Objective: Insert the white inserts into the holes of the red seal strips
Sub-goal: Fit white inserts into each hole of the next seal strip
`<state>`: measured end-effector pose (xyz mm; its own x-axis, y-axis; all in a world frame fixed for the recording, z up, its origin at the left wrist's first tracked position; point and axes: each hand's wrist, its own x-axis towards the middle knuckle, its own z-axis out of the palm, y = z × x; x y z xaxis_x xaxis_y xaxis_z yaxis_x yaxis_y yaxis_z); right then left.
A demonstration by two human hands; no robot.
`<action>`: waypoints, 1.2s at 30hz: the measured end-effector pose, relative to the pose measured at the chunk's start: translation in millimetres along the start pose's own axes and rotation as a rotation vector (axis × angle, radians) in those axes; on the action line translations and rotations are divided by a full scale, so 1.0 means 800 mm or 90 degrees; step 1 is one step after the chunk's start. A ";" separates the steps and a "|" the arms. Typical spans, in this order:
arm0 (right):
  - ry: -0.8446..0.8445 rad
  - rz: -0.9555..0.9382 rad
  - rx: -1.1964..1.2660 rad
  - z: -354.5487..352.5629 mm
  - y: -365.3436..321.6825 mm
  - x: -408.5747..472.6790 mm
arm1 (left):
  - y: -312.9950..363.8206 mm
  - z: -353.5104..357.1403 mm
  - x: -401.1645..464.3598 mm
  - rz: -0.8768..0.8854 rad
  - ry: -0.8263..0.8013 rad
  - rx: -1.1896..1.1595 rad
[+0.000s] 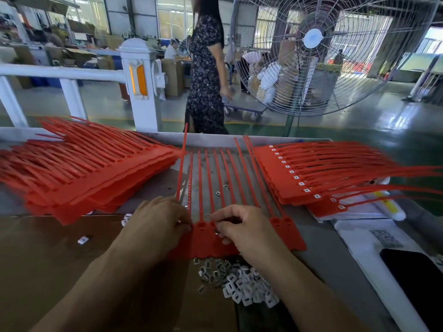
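Note:
A sheet of joined red seal strips [203,238] lies in front of me, its thin tails running away across the grey table. My left hand [158,224] holds the sheet's left edge with curled fingers. My right hand [242,226] pinches a small white insert [216,232] against one strip head, next to an open hole [202,225]. A heap of white inserts [242,283] lies just below the sheet. A pile of red strips without inserts [84,168] sits at the left; a pile with white inserts fitted [311,173] sits at the right.
Brown cardboard [48,255] covers the near left, with a loose insert [83,240] on it. A black phone [417,276] and white paper lie at the right. Beyond the table stand a big fan [311,44], a white rail and a person in a dark dress [206,75].

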<state>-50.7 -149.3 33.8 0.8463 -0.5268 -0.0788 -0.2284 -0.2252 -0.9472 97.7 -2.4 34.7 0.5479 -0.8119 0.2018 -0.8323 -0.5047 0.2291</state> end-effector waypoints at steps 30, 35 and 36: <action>0.001 -0.002 -0.020 -0.002 -0.001 0.001 | 0.015 -0.005 -0.008 -0.063 0.135 -0.214; 0.001 0.001 -0.022 -0.001 -0.001 0.003 | 0.017 -0.007 -0.008 -0.071 0.135 -0.293; 0.001 0.002 -0.023 0.000 0.000 0.003 | 0.016 -0.007 -0.008 -0.072 0.131 -0.289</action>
<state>-48.8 -150.7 34.0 0.8450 -0.5286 -0.0810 -0.2480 -0.2532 -0.9351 84.3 -2.2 41.5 0.6752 -0.6624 0.3247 -0.6718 -0.3705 0.6414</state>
